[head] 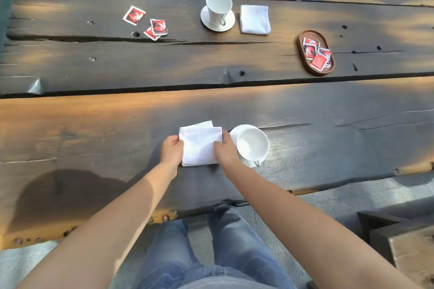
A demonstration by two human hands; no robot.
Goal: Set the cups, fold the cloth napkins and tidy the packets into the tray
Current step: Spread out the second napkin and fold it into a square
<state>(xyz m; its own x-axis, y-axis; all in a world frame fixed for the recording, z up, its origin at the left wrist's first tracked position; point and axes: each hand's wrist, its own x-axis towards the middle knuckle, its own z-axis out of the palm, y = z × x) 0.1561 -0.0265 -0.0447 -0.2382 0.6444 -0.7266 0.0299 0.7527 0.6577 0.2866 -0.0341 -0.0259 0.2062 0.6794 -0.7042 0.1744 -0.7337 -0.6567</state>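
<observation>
A: Obs. 1, the cloth. We record the near napkin [199, 145] as plain white, folded to a rough square and lying flat on the dark plank worktop [94, 124], toward its near edge. A second layer shows past the far edge, slightly askew, so the fold is not flush.

B: Agreed. We also note the far napkin [254, 19], white and folded square. It lies just right of the far cup [218, 8], which stands on the far saucer [206, 22] with its handle toward us.

A: Obs. 2, print. We log the loose packets [134, 15] at far left, red, black and white, two of them overlapping. More of the same kind lie heaped in the tray [303, 37], a brown oval at far right, well apart from both hands.

B: We cannot read the lettering on any packet; it is too small.

A: Obs. 3, hands. The left hand [172, 150] grips the near napkin's left edge, fingers curled onto it. The right hand [225, 150] holds the right edge, thumb on top of the cloth. The hands are apart, with the cloth between them.

B: We add that the near cup [252, 145] stands upright on the near saucer [237, 132], just right of the right hand. We cannot tell whether the hand touches it.
</observation>
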